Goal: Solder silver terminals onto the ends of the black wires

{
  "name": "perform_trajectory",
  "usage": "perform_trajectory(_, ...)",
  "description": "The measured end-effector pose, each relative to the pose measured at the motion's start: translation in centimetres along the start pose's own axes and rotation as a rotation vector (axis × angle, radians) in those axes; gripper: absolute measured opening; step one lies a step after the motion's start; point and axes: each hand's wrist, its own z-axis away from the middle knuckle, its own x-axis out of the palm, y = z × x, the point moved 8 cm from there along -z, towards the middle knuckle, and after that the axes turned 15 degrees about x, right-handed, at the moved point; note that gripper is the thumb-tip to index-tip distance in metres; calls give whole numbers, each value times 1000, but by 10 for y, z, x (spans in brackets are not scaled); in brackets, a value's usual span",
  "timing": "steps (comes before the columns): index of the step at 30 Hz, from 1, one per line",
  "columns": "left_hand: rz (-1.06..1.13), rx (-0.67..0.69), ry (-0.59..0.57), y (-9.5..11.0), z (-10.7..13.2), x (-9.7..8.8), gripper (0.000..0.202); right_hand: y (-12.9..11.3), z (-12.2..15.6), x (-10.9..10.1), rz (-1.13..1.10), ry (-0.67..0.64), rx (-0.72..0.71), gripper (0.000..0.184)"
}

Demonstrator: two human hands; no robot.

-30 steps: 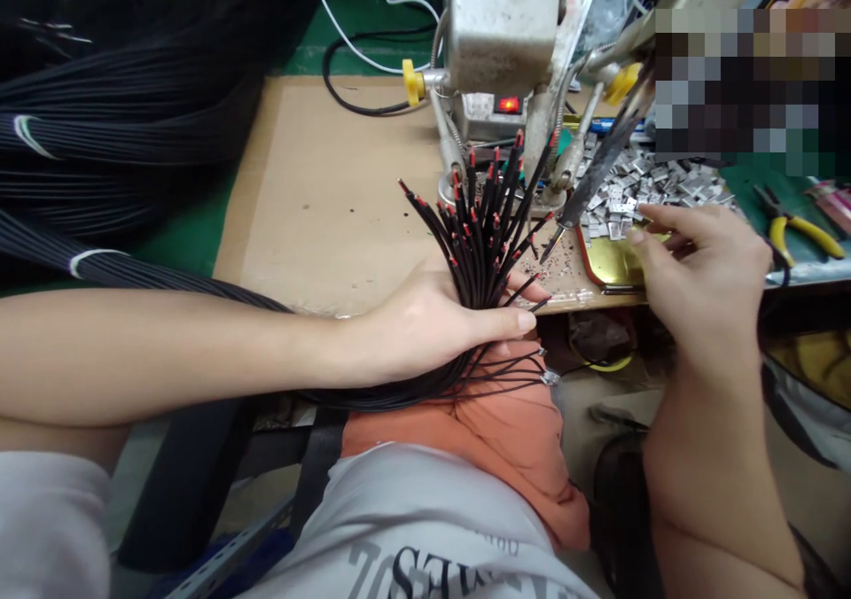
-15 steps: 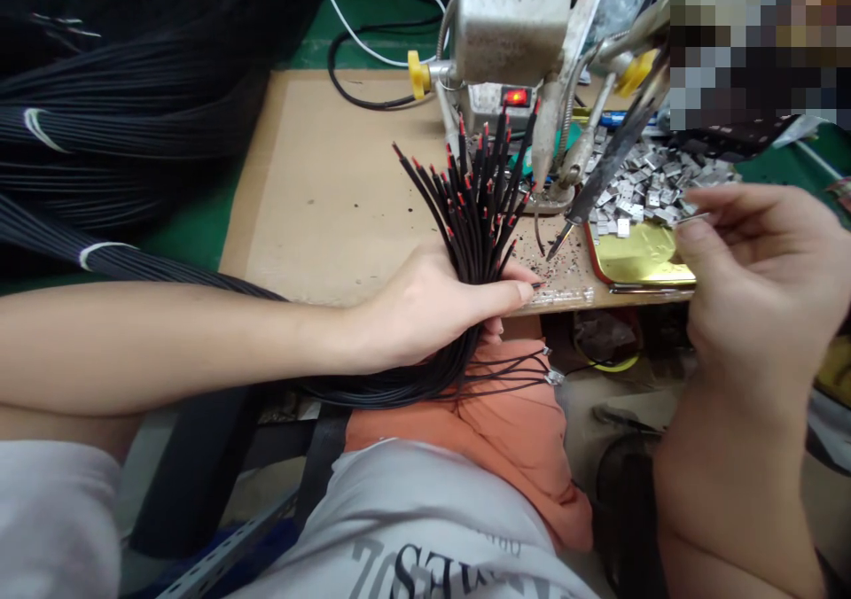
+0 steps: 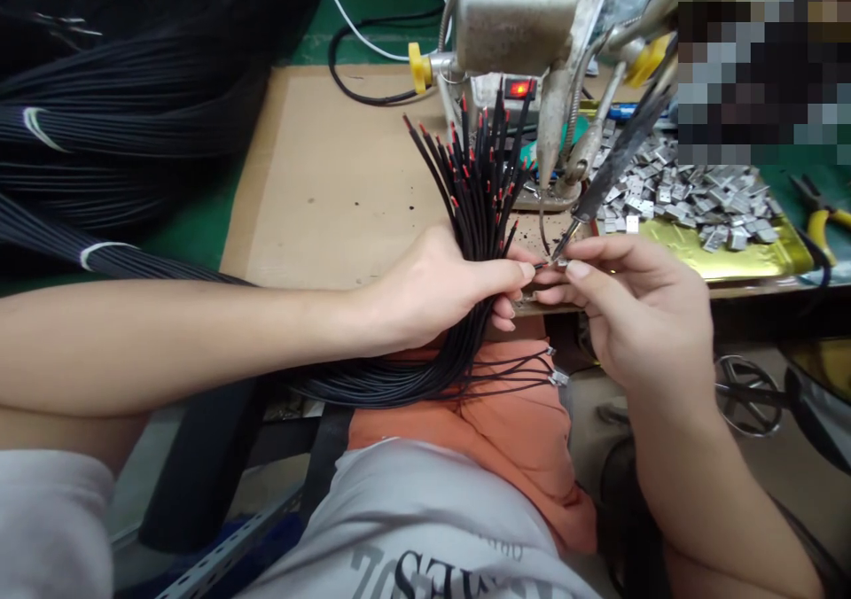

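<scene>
My left hand point(image 3: 442, 293) is closed round a thick bundle of black cables point(image 3: 475, 218), whose stripped ends show red wires and fan upward. One cable end pokes out past my left thumb. My right hand point(image 3: 631, 307) pinches a small metal connector point(image 3: 562, 262) right by that cable end; whether they touch I cannot tell. Just above them is the tip of a soldering iron point(image 3: 585, 213), clamped on a stand. A thin solder wire point(image 3: 543, 227) hangs from the feeder nozzle point(image 3: 549, 143) beside it. Finished-looking cables with connectors point(image 3: 557, 377) lie over my lap.
Many metal connectors point(image 3: 665, 182) are heaped on a gold tray point(image 3: 737, 262) at the right. Pliers with yellow handles point(image 3: 819, 227) lie beyond. A soldering machine point(image 3: 515, 14) with a lit red switch point(image 3: 519, 89) stands on the cardboard point(image 3: 319, 182). Bundled black cables point(image 3: 120, 138) fill the left.
My right hand has moved left from beside the tray to the soldering iron tip, bringing the connector to the cable end. My left hand has risen slightly with the bundle.
</scene>
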Motion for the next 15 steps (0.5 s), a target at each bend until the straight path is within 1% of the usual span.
perform_trajectory(4,12,-18,32,-1,-2,-1,10,4,-3,0,-57,27,30,25)
perform_trajectory(6,10,-25,47,-1,-2,-1,11,4,-4,0,-67,29,31,27)
perform_trajectory(9,-9,-29,45,0,-3,-1,11,4,-5,2,-66,7,13,22)
perform_trajectory(15,-13,-10,48,1,-5,-3,9,3,-5,3,-84,17,3,21)
